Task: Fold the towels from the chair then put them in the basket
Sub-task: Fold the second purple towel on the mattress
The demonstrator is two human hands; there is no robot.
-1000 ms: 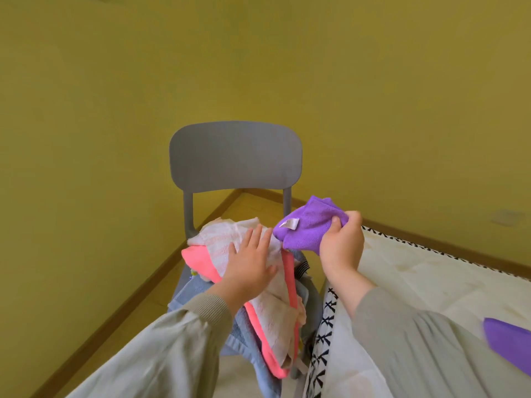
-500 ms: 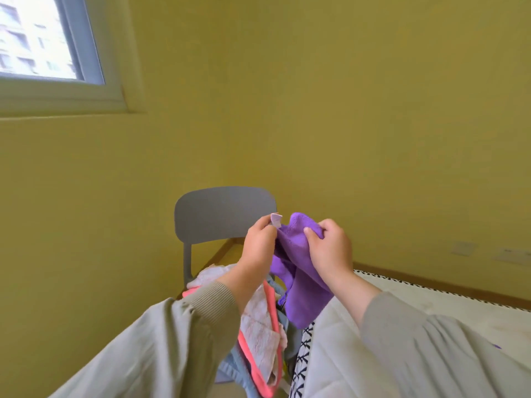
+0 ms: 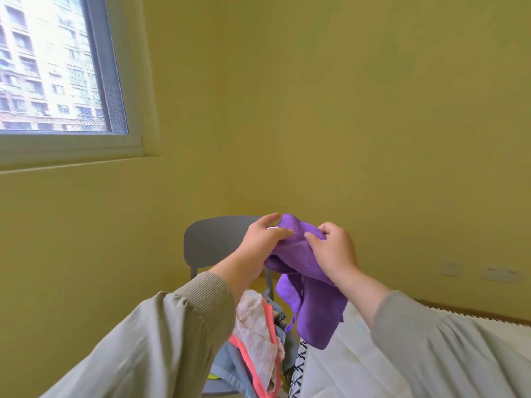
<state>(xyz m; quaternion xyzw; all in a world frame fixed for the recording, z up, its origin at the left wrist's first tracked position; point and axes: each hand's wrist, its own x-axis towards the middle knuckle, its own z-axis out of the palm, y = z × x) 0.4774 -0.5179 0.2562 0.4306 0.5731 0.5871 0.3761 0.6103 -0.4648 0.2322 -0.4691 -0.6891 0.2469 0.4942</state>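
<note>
Purple towel (image 3: pixel 316 311) lifted — left hand (image 3: pixel 264 244), right hand (image 3: pixel 334 252) pinch it (tag (image 3: pixel 273 228) unreadable)

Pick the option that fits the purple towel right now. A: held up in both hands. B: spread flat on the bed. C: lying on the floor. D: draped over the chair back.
A: the left hand and right hand both pinch the purple towel near its top, and its loose end hangs free in the air.

No legible text — white tag (image 3: pixel 272 228) on purple towel (image 3: pixel 314 308) too blurred to read.
</note>
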